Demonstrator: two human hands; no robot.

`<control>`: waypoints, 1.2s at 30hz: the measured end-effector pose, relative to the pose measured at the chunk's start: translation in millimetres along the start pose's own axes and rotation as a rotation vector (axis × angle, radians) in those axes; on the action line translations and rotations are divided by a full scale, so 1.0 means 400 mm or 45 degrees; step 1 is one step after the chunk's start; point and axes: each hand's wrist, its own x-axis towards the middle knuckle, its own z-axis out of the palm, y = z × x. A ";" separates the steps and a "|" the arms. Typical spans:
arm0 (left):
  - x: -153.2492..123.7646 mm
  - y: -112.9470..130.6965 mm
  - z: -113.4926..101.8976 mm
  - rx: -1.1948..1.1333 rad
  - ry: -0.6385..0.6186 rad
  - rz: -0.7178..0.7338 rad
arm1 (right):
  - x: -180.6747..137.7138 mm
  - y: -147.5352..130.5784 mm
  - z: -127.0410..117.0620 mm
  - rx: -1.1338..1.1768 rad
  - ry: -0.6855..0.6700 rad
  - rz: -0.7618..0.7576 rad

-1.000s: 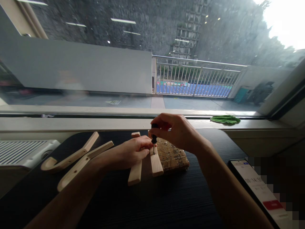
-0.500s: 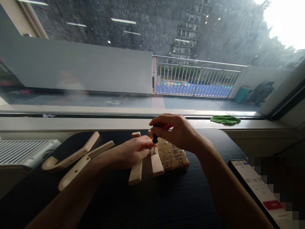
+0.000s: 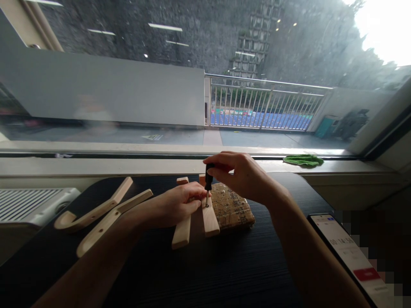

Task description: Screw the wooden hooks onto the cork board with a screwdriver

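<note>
My right hand (image 3: 239, 175) pinches the black handle of a small screwdriver (image 3: 208, 184) that stands upright, its tip down on a pale wooden slat (image 3: 210, 220). My left hand (image 3: 175, 207) lies closed over this slat and a second wooden slat (image 3: 181, 231) beside it, pressing them onto the black table (image 3: 205, 269). A brown patterned cork-like block (image 3: 233, 209) lies under or against the slats on their right side.
Two curved wooden pieces (image 3: 96, 214) lie at the left of the table. A phone (image 3: 349, 256) with a lit screen rests at the right edge. A green cloth (image 3: 303, 160) sits on the window sill; a white radiator grille (image 3: 32, 205) is at far left.
My right hand's fingers have shifted round the screwdriver handle, as if twisting it. The slats and my left hand stay where they were.
</note>
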 end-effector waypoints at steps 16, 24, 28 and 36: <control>0.000 0.008 -0.006 -0.003 -0.034 -0.013 | 0.002 -0.004 0.007 0.012 0.019 0.059; 0.000 0.005 -0.003 -0.009 -0.023 -0.035 | 0.003 -0.006 0.009 0.006 0.013 -0.005; 0.000 0.005 -0.005 0.003 -0.027 -0.019 | -0.002 -0.011 0.001 0.028 -0.032 -0.021; 0.001 0.001 -0.003 0.009 -0.014 -0.004 | -0.004 -0.007 -0.003 0.015 0.005 -0.017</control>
